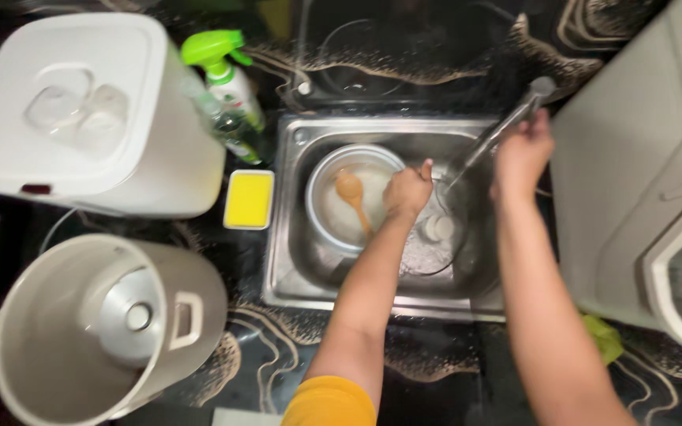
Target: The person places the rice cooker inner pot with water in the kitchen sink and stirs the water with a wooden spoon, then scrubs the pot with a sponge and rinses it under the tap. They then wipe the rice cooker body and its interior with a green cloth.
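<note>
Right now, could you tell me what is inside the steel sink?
Inside the sink: a round metal pot holding a wooden spoon, and a clear glass bowl. The left hand and forearm hide part of it.

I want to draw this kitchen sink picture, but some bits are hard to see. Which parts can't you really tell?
- Head view: what the left hand grips in the sink; the hand covers it, and the clear bowl below is blurred.
- Tap: its handle end is hidden under the right hand.
- Grey bin at right: cut off by the picture's edge.
- Spray bottle: label too blurred to make out.
- Wooden spoon: its handle tip is lost in the pot.
</note>
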